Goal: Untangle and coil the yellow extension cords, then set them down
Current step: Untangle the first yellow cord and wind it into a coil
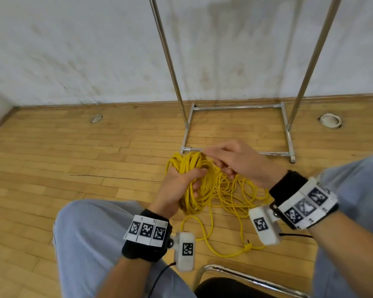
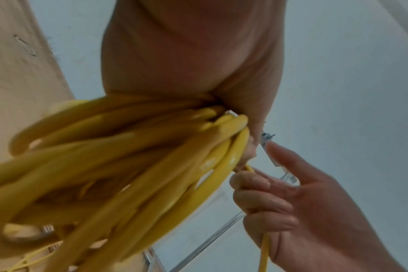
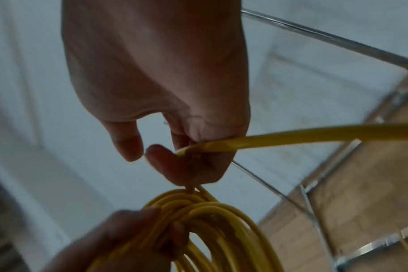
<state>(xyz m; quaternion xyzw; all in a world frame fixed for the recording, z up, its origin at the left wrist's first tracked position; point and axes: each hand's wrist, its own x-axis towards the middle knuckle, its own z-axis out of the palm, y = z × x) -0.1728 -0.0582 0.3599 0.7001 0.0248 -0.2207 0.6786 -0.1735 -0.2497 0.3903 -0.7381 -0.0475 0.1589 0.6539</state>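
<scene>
The right hand is curling its fingers round one strand, feeding it toward the coil, apparently to lay another loop. The left hand is gripping that coil to keep the loops together. Loose cord is lying tangled on the floor below.

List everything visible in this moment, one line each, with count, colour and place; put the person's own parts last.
coil: one, yellow, gripped in left hand
loose cord: yellow tangle, on floor under the hands; cord count unclear
plug: one, yellow, floor near right wrist
metal rack: one, silver, by the wall
floor fittings: two, white, round, set in wooden floor
chair: one, chrome and black, bottom edge
left hand: grips coil
right hand: holds a strand
</scene>
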